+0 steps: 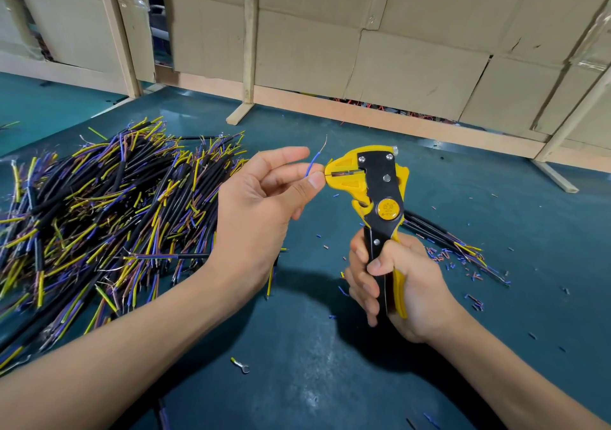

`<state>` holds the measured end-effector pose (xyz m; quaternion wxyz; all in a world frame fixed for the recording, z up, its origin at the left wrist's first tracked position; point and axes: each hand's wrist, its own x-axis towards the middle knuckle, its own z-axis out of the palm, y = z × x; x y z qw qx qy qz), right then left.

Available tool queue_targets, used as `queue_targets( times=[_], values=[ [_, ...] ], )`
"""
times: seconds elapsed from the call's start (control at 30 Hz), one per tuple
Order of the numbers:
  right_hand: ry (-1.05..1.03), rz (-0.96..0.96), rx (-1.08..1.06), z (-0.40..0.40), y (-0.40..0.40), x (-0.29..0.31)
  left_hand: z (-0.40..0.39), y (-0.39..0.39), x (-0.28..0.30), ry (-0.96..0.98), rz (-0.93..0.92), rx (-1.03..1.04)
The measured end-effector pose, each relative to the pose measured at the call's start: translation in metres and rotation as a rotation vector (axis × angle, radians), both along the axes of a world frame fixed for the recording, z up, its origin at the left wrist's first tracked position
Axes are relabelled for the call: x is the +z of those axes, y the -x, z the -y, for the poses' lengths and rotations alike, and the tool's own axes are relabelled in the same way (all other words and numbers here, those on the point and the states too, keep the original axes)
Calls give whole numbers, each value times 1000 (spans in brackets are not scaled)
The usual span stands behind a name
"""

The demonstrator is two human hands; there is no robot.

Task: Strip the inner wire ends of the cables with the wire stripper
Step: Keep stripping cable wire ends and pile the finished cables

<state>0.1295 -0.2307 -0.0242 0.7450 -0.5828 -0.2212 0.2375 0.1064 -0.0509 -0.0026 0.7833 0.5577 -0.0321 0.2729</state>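
- Two hands are engaged: the left hand (264,198) pinches a thin blue insulated wire (312,162) between thumb and forefinger, its bare strand rising just above the fingertips.
- The right hand (393,284) is clamped round the handles of the yellow-and-black automatic wire stripper (377,191), whose jaws sit just right of the left thumb.
- The large heap of black multi-core cables (99,211) lies left of the left hand.
- Risk: squeezing with the thumb this close could nip it; a slack pinch could let the wire slip unstripped.

"B-012" on stripper's yellow badge (388,209)
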Motion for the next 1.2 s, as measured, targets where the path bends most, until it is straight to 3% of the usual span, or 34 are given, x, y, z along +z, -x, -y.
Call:
queue_targets(
  times=[0.83,1.2],
  values=[
    [-25,-21,120,-2,4,-1,4,7,5,-150,-21,103],
    [13,46,49,-3,5,-1,3,11,10,-170,-47,143]
  ],
)
